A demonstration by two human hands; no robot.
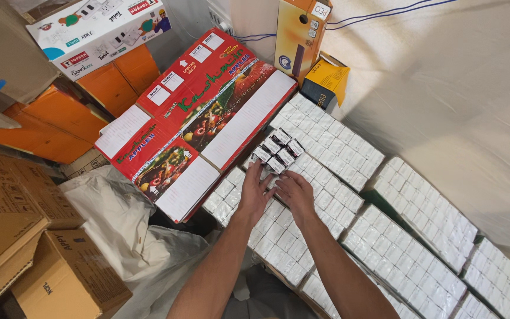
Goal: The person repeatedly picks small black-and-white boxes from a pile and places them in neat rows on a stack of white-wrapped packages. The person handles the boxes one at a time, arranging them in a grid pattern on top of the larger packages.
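Observation:
Both my hands rest side by side on a wide layer of small white boxes laid in tight rows on a cream sheet. My left hand lies flat with fingers spread, its fingertips touching a short cluster of small boxes with dark ends that sits on top of the white layer. My right hand is just to its right, fingers curled down onto the white boxes, close to the same cluster. Neither hand lifts anything.
A large red and white fruit carton lies tilted just left of the boxes. Orange cartons, brown cardboard boxes and a white plastic bag crowd the left. A yellow box stands at the back.

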